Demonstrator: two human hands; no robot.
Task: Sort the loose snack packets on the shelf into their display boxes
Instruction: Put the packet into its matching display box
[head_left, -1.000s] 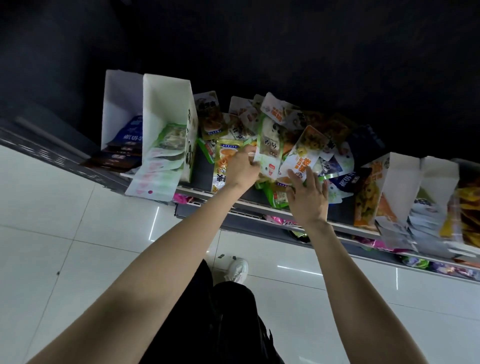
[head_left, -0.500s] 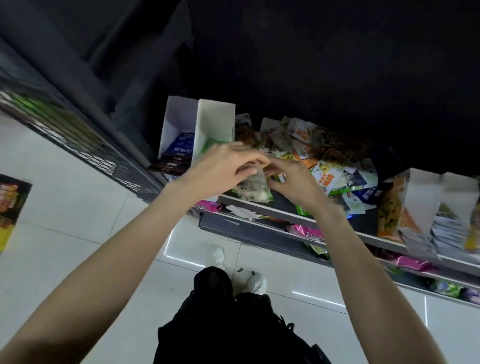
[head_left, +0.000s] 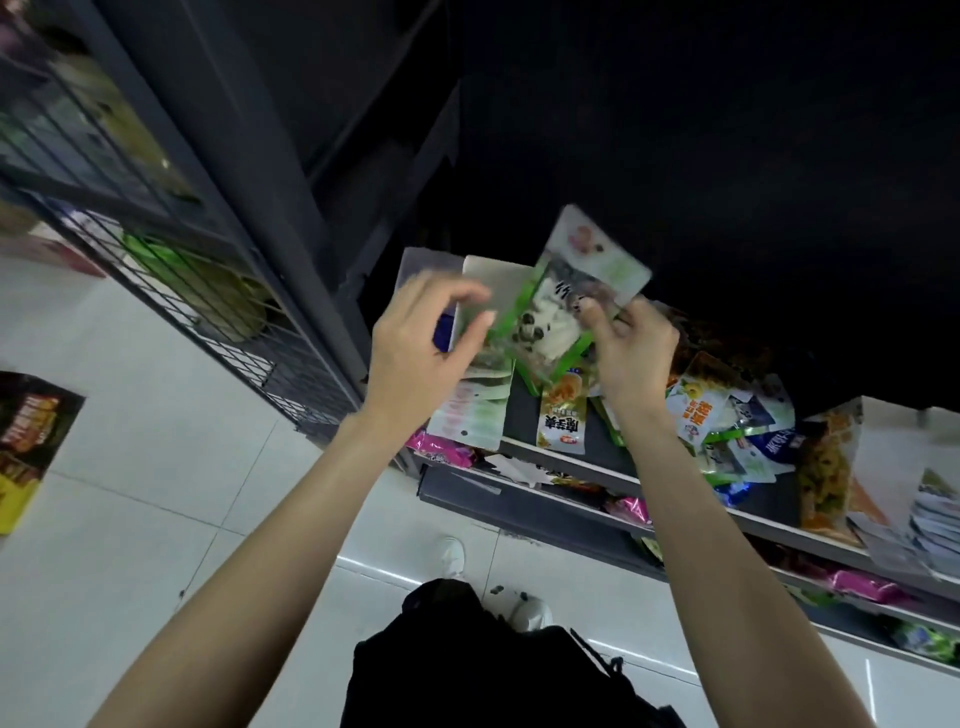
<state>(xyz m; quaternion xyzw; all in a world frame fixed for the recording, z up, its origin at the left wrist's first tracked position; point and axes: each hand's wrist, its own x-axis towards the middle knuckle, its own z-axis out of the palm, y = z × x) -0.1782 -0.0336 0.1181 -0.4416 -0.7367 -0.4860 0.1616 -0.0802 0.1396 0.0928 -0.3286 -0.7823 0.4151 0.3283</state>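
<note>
Dim shelf (head_left: 571, 462), two hands, right (head_left: 631, 353) pinching one green packet (head_left: 561, 306) (blurred), left (head_left: 421, 348) loose.

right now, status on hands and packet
Right hand pinching green-white packet. Left hand at its edge, grip unclear. Display box just behind; nothing blocking.

Dark shelf (head_left: 566, 462), loose snack packets (head_left: 727, 415), white display boxes (head_left: 893, 457)

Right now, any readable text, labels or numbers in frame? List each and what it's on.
No text reads cleanly.
green packet, pinched by the right hand: black characters, motion-blurred.
yellow packet: three bold black characters, upside down, not legible.
blue packet: white characters, too small.
floor poster: lettering blurred.
</note>
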